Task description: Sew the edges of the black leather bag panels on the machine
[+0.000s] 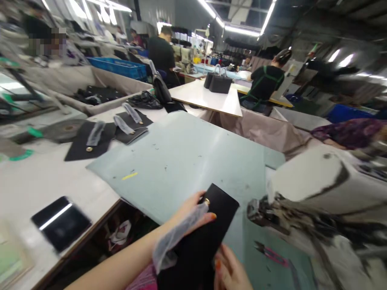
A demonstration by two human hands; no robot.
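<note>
Both hands hold a black bag panel (208, 237), tilted over the front of the table. Near its top it has a small gold ring (207, 201), and a strap wrapped in clear plastic (175, 233) hangs from there across my left wrist. My left hand (195, 211) grips the panel's left edge, thumb on its face and fingers behind. Lower down, my right hand (228, 268) pinches the right edge, its fingers partly hidden. Pink thread snips (273, 255) lie on the green mat (187, 153), to the right of my right hand.
A sewing machine (305, 181) stands close on the right. More black panels with wrapped straps (90, 141) lie at the left, above a dark phone or tablet (62, 221). Farther back are a black handbag (219, 82), a blue crate (119, 68) and several people at work.
</note>
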